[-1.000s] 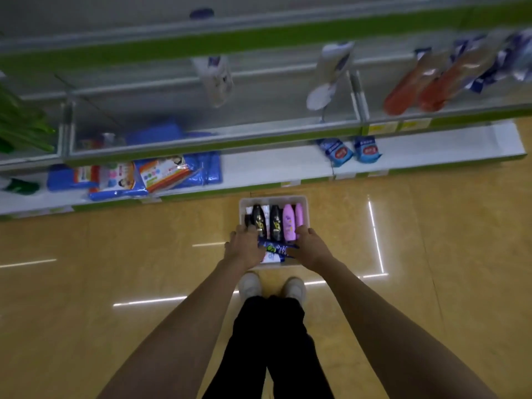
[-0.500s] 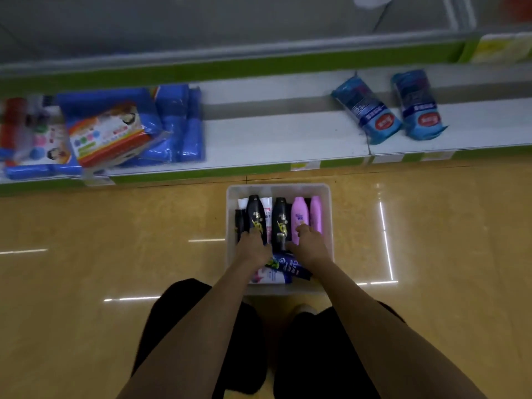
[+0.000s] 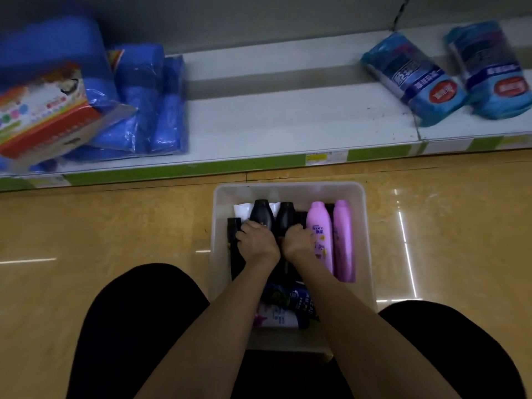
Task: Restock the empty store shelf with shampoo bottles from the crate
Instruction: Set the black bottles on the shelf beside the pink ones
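Head view. We see the white crate (image 3: 292, 190) on the floor just near of the bottom shelf (image 3: 288, 122), whose middle stretch is bare. The left hand (image 3: 257, 241) curls over a black shampoo bottle (image 3: 261, 214); the right hand (image 3: 299, 240) closes on a second black bottle (image 3: 285, 216), touching the pink bottle (image 3: 318, 226). We judge a firm grasp at mid-body, then a straight upward lift, best to clear the neighbouring bottles.
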Demonstrator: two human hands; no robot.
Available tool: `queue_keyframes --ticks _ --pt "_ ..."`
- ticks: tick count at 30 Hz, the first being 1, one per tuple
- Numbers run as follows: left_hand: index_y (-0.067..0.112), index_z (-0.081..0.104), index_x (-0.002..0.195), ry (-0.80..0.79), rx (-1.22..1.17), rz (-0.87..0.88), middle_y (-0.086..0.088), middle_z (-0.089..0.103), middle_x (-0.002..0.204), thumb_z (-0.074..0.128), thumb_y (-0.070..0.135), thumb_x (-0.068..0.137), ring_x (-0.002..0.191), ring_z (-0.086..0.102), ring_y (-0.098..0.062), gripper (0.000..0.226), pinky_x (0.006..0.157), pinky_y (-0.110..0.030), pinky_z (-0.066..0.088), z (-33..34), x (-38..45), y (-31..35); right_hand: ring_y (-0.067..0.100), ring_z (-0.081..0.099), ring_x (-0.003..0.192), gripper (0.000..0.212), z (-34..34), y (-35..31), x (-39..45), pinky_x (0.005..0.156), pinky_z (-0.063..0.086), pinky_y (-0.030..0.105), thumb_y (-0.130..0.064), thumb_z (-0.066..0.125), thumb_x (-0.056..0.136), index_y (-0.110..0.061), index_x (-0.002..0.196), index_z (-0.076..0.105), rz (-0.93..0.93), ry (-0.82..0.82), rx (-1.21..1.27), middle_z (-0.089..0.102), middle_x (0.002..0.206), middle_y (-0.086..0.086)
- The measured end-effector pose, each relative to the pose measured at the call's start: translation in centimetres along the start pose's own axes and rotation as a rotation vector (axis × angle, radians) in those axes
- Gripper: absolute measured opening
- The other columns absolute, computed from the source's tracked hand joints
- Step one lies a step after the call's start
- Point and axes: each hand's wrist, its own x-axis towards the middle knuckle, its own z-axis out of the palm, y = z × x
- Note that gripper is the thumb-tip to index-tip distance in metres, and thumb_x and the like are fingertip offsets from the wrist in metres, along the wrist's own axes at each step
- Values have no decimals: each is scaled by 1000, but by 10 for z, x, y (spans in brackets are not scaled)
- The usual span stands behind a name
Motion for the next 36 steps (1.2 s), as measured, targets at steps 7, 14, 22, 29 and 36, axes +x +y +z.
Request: queue_keyframes --ticks 7,14,22,29,36 --pt "-4 33 133 108 -27 -21 -21 35 136 31 10 98 124 38 -32 38 100 -34 36 4 3 -3 42 5 143 83 -1 -1 2 117 11 41 -25 69 83 1 141 16 180 2 349 6 152 29" --pt "1 30 127 50 -159 93 -23 48 129 32 3 97 119 46 -38 30 87 -43 46 3 -6 -3 35 47 126 78 8 -5 -3 106 37 49 -24 63 86 -1 142 15 160 35 577 49 136 20" --pt "5 33 127 -61 -217 202 -19 48 126 54 19 91 111 54 -37 44 85 -45 50 -52 -49 -4 33 57 114 55 -41 4 -73 87 45 34 -17 65 87 -2 129 32 72 127 697 57 126 20" --pt "12 25 139 -125 -151 164 -21 40 134 58 19 90 121 47 -38 59 94 -45 44 -136 -160 -26 34 56 116 53 -112 -6 -207 91 46 36 -18 65 87 -1 129 37 114 70 588 56 128 20" --pt "9 26 136 -156 -203 169 -23 40 129 58 14 90 117 47 -40 56 93 -46 45 -241 -272 -45 34 56 116 51 -190 -31 -337 91 47 37 -14 64 87 1 128 38 106 44 558 56 128 22"
